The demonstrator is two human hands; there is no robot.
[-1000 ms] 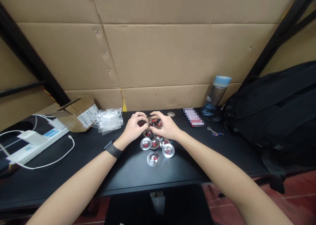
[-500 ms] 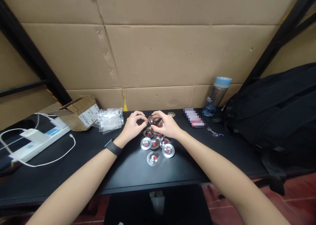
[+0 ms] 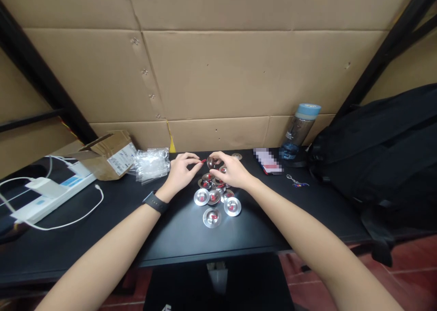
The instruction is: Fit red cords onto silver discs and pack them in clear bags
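Small round metal finger cymbals with red straps lie in a pile; the nearest is a silver finger cymbal (image 3: 212, 217). My right hand (image 3: 232, 170) reaches over the back of the pile, its fingers closed on a tilted finger cymbal (image 3: 211, 162). Just left of it, my left hand (image 3: 182, 172) pinches a red strap (image 3: 204, 161) between thumb and fingertips. Whether that strap is joined to the held cymbal is hard to make out. A dark watch circles my left wrist.
On the left are a white power strip (image 3: 56, 197) with cables, an open cardboard box (image 3: 112, 158) and clear plastic bags (image 3: 152, 165). Rightward stand a blurred-out phone (image 3: 268, 160), a keychain (image 3: 297, 181), a water bottle (image 3: 300, 131) and a black backpack (image 3: 378, 165). Another cymbal (image 3: 236, 156) lies behind.
The red strap now shows more clearly at my left fingertips, and the cymbal in my right hand is turned more upright. My hands have shifted only slightly.
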